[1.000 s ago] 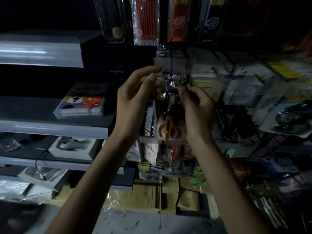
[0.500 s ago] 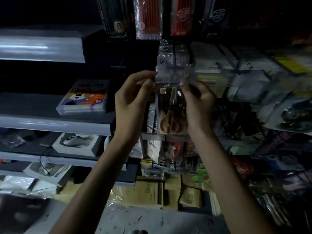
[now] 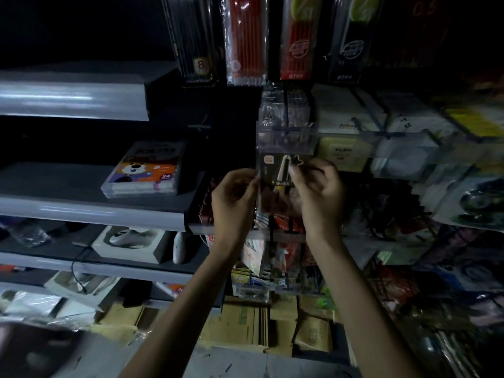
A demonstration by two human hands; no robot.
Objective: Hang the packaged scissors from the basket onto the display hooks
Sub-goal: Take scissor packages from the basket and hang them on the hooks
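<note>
Head view: the packaged scissors sits between the hands, at 1 o'clock from the left hand and 10 o'clock from the right hand, just below a clear tag holder. Both hands are curled, pinching the pack's side edges. At 9 o'clock a grey shelf carries a colourful box. Lighting is dim.

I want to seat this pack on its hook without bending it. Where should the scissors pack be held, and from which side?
Pinch the scissors pack by its flat side edges near the top, one hand from each side, as the left hand and right hand do. It is flat, upright, face toward the camera.
</note>
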